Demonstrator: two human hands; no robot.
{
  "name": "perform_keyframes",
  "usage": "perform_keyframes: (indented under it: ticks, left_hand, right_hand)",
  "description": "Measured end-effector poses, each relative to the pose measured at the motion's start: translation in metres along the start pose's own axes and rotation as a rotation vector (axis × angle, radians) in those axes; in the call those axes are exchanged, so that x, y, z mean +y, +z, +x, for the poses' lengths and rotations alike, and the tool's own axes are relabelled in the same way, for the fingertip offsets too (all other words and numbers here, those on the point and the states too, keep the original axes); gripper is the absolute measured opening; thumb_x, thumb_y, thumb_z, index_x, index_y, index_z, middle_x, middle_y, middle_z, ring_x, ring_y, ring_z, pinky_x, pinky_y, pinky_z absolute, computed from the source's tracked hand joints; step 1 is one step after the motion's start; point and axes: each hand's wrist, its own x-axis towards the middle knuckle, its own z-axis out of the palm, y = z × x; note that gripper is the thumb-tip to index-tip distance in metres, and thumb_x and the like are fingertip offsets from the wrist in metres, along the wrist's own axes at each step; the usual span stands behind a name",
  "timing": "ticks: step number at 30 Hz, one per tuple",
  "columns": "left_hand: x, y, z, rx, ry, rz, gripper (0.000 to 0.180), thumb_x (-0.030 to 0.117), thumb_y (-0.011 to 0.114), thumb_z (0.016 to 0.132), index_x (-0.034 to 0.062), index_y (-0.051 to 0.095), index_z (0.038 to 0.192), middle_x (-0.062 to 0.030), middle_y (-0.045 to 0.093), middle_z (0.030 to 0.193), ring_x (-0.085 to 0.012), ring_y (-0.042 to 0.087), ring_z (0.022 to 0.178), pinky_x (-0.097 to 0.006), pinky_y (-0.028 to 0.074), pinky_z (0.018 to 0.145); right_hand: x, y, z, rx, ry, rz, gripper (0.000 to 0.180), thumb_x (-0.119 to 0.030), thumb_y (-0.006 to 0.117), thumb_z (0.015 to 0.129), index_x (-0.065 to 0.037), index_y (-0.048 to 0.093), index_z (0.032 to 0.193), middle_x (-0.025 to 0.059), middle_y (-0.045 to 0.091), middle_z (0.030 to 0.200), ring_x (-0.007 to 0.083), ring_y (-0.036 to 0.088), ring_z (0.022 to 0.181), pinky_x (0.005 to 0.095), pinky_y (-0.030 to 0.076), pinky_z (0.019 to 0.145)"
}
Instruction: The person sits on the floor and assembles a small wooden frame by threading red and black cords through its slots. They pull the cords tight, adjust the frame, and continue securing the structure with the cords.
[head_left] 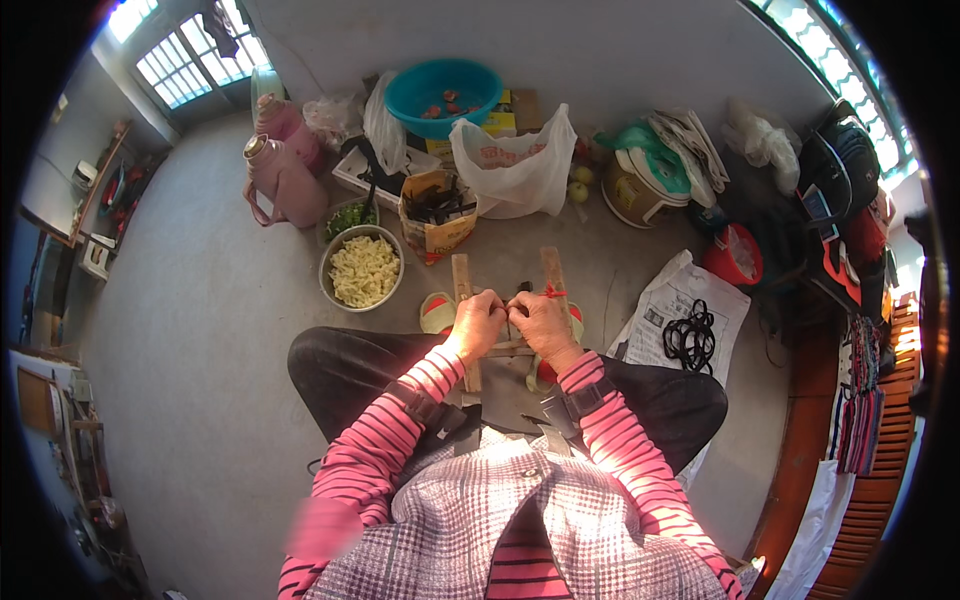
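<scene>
My left hand [479, 321] and my right hand [545, 325] are close together in front of me, between my bent knees. Both are closed, fingertips pinched toward each other. Something small and dark shows between them, too small to name. Under and around the hands stands a wooden frame with a left upright [461, 270] and a right upright [553, 270]. A red tie [552, 292] is wound round the right one, just beyond my right hand. Light-green slippers [437, 313] show beside the frame. Black bands [689, 337] lie looped on a printed sheet [652, 309] at right.
Ahead stand a metal bowl of pale yellow chopped food [362, 267], a bag of dark strips [438, 216], a white plastic bag [515, 165], a blue basin [443, 98] and pink thermos flasks [285, 185]. A bucket [640, 195] and a red container [733, 254] are at right.
</scene>
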Motion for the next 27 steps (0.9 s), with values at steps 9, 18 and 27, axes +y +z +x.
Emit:
perform_keyframes:
  ticks: [9,18,27]
  left_hand:
    - [0.005,-0.003,0.004,0.035,-0.076,-0.224,0.008,0.0,0.062,0.083,0.0001,0.058,0.09,-0.0031,0.061,0.072,-0.009,0.056,0.062,-0.025,0.046,0.056]
    - [0.002,-0.002,0.006,-0.024,-0.06,-0.344,0.011,-0.001,0.062,0.084,0.002,0.057,0.094,-0.0007,0.059,0.077,-0.006,0.054,0.066,-0.022,0.045,0.059]
    - [0.0,-0.006,0.011,-0.16,-0.065,-0.575,0.017,-0.004,0.055,0.087,0.0031,0.05,0.102,-0.0013,0.055,0.077,-0.0068,0.051,0.06,-0.022,0.041,0.052]
  right_hand:
    - [0.007,-0.001,0.007,-0.018,0.015,0.055,0.015,-0.013,0.063,0.08,0.001,0.065,0.086,0.0138,0.066,0.072,0.0226,0.064,0.065,0.0338,0.048,0.062]
    - [0.013,-0.011,0.012,-0.196,0.27,0.38,0.012,-0.011,0.06,0.084,0.0,0.064,0.087,0.003,0.061,0.069,0.0099,0.055,0.057,0.0268,0.049,0.048]
    - [0.022,-0.011,0.014,-0.247,0.269,0.471,0.011,-0.009,0.058,0.087,0.001,0.063,0.087,0.001,0.059,0.069,0.0085,0.056,0.055,0.0245,0.049,0.043]
